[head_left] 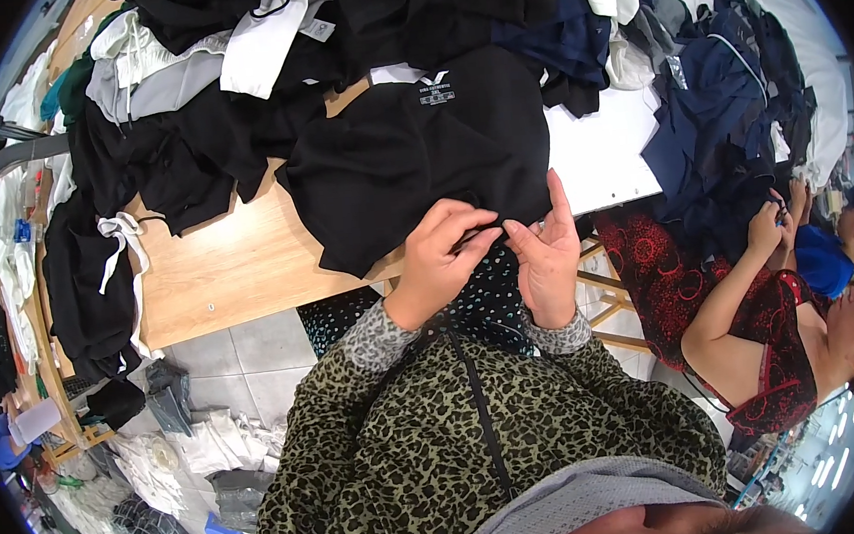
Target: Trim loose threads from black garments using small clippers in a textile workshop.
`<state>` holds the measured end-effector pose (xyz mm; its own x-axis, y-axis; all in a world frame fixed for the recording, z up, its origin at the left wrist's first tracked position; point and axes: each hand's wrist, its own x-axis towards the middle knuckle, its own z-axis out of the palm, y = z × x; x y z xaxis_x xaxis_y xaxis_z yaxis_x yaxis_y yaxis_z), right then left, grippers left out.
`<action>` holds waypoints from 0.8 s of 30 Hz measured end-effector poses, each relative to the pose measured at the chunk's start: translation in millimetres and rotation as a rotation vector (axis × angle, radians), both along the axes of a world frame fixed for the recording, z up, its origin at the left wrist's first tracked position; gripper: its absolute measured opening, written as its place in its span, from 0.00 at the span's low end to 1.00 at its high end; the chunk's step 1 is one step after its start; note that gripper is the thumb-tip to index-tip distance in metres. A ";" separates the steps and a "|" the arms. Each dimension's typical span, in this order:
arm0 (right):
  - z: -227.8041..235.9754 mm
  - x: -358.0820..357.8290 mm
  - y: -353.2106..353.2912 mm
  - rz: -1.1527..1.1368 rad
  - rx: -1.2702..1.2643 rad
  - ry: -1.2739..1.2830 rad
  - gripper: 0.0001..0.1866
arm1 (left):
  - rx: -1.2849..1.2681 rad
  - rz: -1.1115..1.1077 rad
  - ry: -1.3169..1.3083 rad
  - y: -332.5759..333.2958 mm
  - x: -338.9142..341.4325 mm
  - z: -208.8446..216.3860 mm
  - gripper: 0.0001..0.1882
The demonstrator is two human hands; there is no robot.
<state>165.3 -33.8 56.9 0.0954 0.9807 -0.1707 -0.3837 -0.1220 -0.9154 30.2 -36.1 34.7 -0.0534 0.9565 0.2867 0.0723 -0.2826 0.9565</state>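
A black garment is spread over the near edge of the table in front of me, its small white printed label toward the far side. My left hand pinches the garment's near edge between thumb and fingers. Close beside it, my right hand holds the same edge at the thumb, with its index finger stretched upward along the cloth. The fingertips of the two hands are only a little apart. What lies between them is too small to make out.
Black clothes are heaped on the wooden table, with a grey-and-white garment among them. At the right, a co-worker in a red-patterned black garment handles a navy pile. White bundles lie on the tiled floor.
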 end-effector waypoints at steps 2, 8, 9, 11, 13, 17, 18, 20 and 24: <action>-4.2 1.3 -1.1 0.001 0.005 0.003 0.42 | -0.002 -0.020 0.034 7.6 4.6 -6.2 0.06; -3.6 9.7 1.9 -0.013 -0.074 0.058 0.43 | -0.488 -0.105 -0.398 12.5 0.0 -15.4 0.05; -3.9 10.8 2.1 -0.024 -0.056 0.053 0.42 | -0.547 -0.088 -0.417 11.6 -3.7 -14.7 0.05; -5.4 13.2 2.2 -0.036 -0.040 0.049 0.41 | -0.569 -0.089 -0.467 8.8 -7.4 -14.5 0.05; -8.2 14.8 2.7 -0.023 -0.019 0.055 0.42 | -0.572 -0.101 -0.472 7.1 -10.5 -16.9 0.05; -10.6 14.6 1.7 -0.016 0.001 0.042 0.42 | -0.580 -0.114 -0.398 3.8 -13.8 -18.6 0.06; -5.6 11.2 2.7 -0.025 -0.019 0.057 0.42 | -0.380 -0.092 -0.201 2.7 -12.6 -14.4 0.08; -5.5 11.1 2.9 -0.035 -0.038 0.072 0.42 | -0.046 -0.046 0.078 -4.3 -8.2 -2.3 0.18; -5.0 10.1 6.4 0.039 0.008 0.071 0.46 | 0.146 -0.032 0.305 -1.4 -0.7 -21.0 0.17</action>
